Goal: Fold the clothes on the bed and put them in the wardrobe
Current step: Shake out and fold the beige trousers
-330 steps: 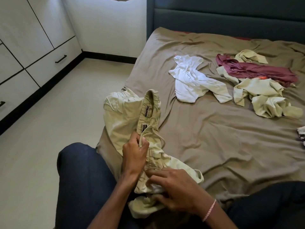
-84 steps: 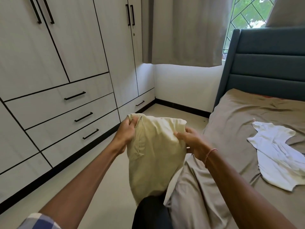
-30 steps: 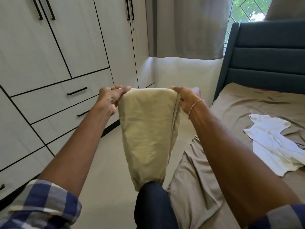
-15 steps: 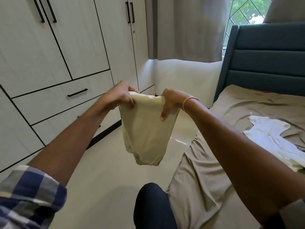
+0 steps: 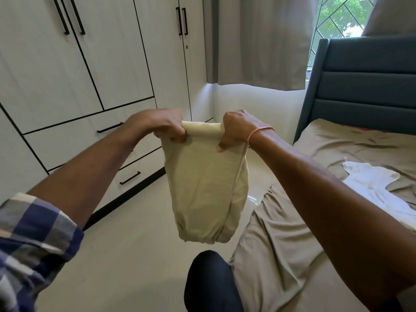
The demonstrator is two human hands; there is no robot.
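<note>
The wardrobe (image 5: pixel 67 75) lines the left wall, doors closed. The left hand (image 5: pixel 162 124) and right hand (image 5: pixel 238 129) each have fingers clamped on a top corner of the folded cream garment (image 5: pixel 202 181). It hangs over open floor (image 5: pixel 135 255), just beside the bed (image 5: pixel 337 149) edge.

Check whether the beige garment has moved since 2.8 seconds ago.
Yes, upward. The top edge of the beige garment sat near the lower drawer handles; now it is level with the top drawer handle.
</note>
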